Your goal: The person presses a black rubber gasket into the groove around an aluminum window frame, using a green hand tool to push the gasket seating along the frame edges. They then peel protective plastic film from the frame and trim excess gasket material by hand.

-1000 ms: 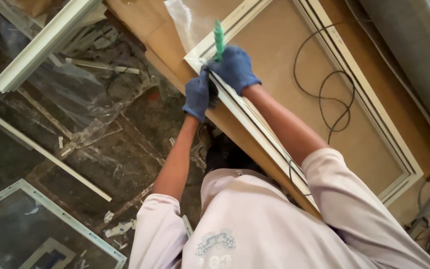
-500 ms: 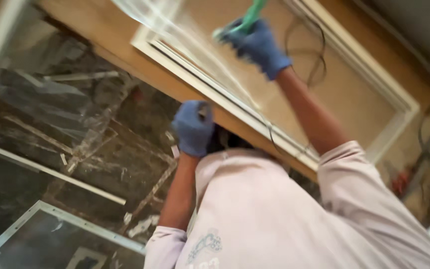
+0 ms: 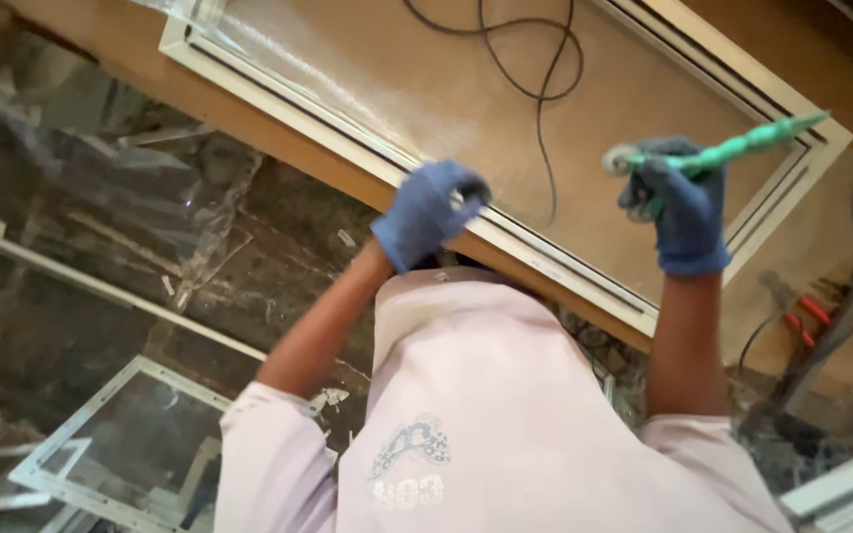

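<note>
A white window frame [image 3: 545,259] covered with fine mesh lies on a brown wooden board [image 3: 328,163]. My left hand [image 3: 428,210], in a blue glove, pinches the near rail of the frame at its groove, where a thin dark cord runs. In my right hand [image 3: 678,202], also gloved in blue, is a green-handled roller tool [image 3: 718,152], lifted a little above the mesh with its small wheel pointing left. My pale pink shirt fills the lower middle of the view.
A black cord [image 3: 530,59] lies looped on the mesh at the top. Other glazed white frames [image 3: 120,444] rest on the dark marble floor at lower left. Clear plastic film [image 3: 185,227] is crumpled at left. Red-handled tools [image 3: 807,316] and cables lie at right.
The view has swung left along the frame. My right hand with the green roller has moved away to the right. My left hand has come up from below and now pinches the frame's near rail.
</note>
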A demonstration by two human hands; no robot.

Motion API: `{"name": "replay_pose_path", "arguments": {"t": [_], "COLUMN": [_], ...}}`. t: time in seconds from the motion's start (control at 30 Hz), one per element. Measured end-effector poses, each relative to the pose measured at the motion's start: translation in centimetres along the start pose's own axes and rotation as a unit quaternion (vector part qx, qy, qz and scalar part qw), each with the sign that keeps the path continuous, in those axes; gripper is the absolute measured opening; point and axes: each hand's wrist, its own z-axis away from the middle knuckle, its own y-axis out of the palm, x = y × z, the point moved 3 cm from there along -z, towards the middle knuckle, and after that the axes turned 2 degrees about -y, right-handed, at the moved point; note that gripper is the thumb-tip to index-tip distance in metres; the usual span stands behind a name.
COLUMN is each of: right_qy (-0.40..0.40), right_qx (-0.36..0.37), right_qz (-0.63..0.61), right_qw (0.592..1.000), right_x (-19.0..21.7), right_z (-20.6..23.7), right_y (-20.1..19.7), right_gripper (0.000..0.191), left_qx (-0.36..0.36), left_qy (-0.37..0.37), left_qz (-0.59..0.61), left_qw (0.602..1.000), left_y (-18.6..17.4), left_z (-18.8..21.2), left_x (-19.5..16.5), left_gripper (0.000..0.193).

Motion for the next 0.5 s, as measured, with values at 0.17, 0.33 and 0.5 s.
{"name": "replay_pose_path", "arguments": {"t": [0.17, 0.33, 0.5], "right_qy": [0.003, 0.027, 0.063], "right_qx": [-0.029, -0.027, -0.001], "right_qz": [-0.047, -0.053, -0.033], "right_qw": [0.998, 0.998, 0.997], "right_x": [-2.5, -4.5, -6.3], "right_z": [2.7, 2.4, 1.2], "right_y": [-1.3, 1.0, 5.5], "right_gripper": [0.019, 0.019, 0.018], "left_qx": [-0.136, -0.046, -0.021], "left_qy": [-0.123, -0.275, -0.249], "left_qz": [0.326, 0.252, 0.364], "left_qw": [0.927, 0.927, 0.897], "left_y": [-8.1, -16.6, -20.4], "left_z": [-6.5, -9.6, -9.8], "left_x": [6.2, 13.8, 16.8], "left_gripper": [0.020, 0.019, 0.019]}}
